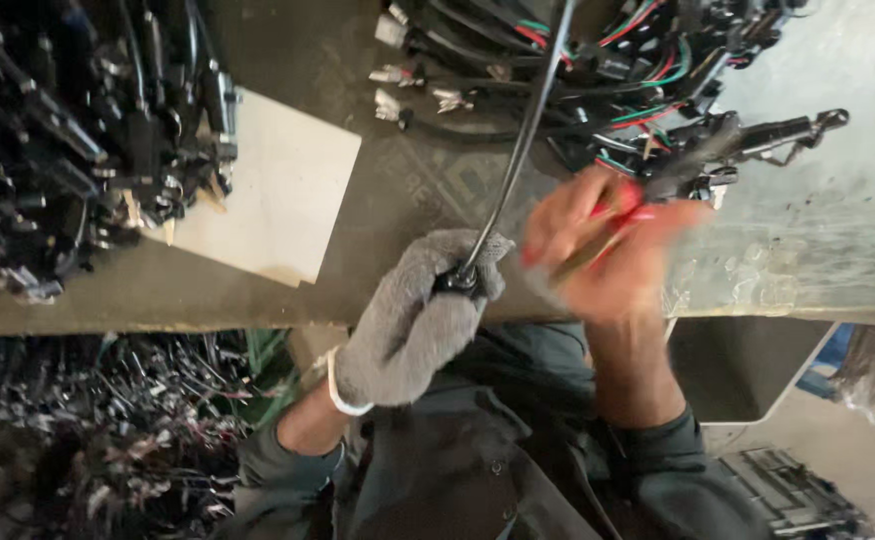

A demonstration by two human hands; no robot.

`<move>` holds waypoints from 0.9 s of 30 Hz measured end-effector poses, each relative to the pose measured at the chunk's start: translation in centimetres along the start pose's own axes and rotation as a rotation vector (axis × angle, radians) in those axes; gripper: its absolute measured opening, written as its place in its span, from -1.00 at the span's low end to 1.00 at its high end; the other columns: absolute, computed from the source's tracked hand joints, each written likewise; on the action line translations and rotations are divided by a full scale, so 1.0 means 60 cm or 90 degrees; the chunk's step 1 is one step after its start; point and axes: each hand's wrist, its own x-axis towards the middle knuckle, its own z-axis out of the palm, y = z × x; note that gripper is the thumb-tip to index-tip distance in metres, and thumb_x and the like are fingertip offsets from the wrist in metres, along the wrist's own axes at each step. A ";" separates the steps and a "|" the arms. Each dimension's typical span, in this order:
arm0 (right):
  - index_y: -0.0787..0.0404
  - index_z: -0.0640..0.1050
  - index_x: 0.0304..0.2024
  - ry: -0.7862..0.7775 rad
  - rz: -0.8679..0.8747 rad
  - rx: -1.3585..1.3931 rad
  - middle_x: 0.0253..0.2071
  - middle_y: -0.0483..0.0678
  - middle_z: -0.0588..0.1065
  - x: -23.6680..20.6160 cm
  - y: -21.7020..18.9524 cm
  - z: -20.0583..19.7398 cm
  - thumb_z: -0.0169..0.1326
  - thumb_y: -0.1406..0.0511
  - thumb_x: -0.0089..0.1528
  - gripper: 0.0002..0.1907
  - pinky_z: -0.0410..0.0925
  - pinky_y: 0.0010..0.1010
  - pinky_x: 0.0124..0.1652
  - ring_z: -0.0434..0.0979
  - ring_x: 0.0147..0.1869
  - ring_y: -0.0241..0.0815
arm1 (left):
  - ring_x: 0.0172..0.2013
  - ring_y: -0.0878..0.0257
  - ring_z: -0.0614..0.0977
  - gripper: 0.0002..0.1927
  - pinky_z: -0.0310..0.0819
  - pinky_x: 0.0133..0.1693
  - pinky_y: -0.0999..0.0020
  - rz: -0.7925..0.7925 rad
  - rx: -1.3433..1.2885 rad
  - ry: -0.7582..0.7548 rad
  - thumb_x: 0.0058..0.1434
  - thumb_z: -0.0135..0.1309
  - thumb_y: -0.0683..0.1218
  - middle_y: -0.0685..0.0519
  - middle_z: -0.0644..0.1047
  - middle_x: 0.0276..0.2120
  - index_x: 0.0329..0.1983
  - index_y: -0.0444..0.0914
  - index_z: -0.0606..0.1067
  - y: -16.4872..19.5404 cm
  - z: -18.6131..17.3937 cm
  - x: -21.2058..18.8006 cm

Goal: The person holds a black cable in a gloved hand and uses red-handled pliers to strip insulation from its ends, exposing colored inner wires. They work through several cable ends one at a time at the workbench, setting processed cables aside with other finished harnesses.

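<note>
My left hand point(413, 320), in a grey knit glove, is closed around the lower end of a black cable point(518, 150) that runs up and away over the workbench point(258, 290). My bare right hand point(608, 250) is blurred just to its right, gripping a small tool with red handles point(630, 205). The tool's working end is too blurred to make out. Both hands hover over the bench's front edge, close together.
A tangle of black wire harnesses with red and green wires point(618, 70) lies at the back right. Another heap of black cables point(68, 130) fills the back left, beside a pale board point(278, 190). More cable scrap point(108, 430) lies below the bench.
</note>
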 end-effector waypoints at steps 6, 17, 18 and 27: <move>0.32 0.46 0.05 -0.031 -0.365 -0.229 0.07 0.14 0.49 0.031 -0.073 0.047 0.06 0.41 -0.02 -0.47 0.37 -0.06 0.10 0.49 0.17 0.23 | -0.11 0.18 0.56 -0.29 0.49 -0.01 0.30 0.106 0.339 0.036 0.35 0.22 -0.10 -0.04 0.49 -0.02 0.45 -0.35 0.16 0.015 0.014 -0.016; 0.20 0.36 -0.52 -0.032 -0.372 -0.549 -0.46 -0.06 0.41 0.052 -0.082 0.038 0.46 0.13 0.01 -0.50 0.29 -0.15 -0.39 0.50 -0.31 0.02 | -0.26 0.30 0.61 -0.25 0.55 -0.06 0.39 -0.140 0.192 -0.055 0.40 0.05 -0.14 0.00 0.58 -0.09 0.59 -0.26 0.05 0.045 -0.006 -0.008; 0.20 0.38 -0.49 -0.038 -0.383 -0.535 -0.43 -0.05 0.42 0.052 -0.079 0.037 0.44 0.17 0.00 -0.55 0.30 -0.15 -0.38 0.50 -0.29 0.02 | -0.27 0.33 0.66 -0.23 0.56 -0.09 0.41 -0.171 0.217 -0.061 0.38 0.05 -0.14 0.02 0.61 -0.19 0.59 -0.25 0.03 0.049 -0.009 -0.007; 0.21 0.51 -0.18 -0.021 -0.356 -0.406 -0.19 -0.02 0.52 0.038 -0.097 0.052 0.21 0.38 -0.06 -0.63 0.41 -0.22 -0.20 0.55 -0.11 0.05 | -0.04 -0.07 0.65 -0.23 0.57 -0.01 0.18 0.137 0.491 0.127 0.23 0.31 -0.11 -0.15 0.55 0.03 0.45 -0.27 0.22 0.010 0.008 -0.009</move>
